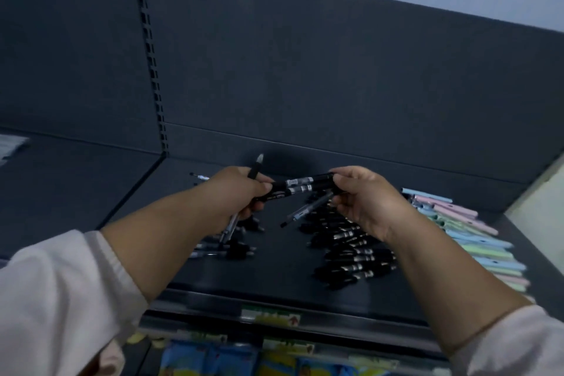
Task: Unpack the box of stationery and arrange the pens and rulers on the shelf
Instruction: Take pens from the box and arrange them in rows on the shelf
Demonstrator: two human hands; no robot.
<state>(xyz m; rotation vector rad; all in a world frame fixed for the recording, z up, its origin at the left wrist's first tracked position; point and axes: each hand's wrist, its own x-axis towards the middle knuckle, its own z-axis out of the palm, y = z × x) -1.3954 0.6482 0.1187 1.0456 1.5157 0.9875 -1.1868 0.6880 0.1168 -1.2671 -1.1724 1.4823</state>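
Grey panelling [335,70] is seen behind a dark shelf [274,278]. Pastel pens [476,241] are laid in a row at its right, black pens [354,250] just beside them. Above the shelf, a pen bundle [300,185] is gripped by curled fingers of the left hand [235,192] and pinched at one end by fingertips of the right hand [366,201].

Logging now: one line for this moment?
left hand: grips pens | right hand: pinches same pens | shelf: black row, pastel row
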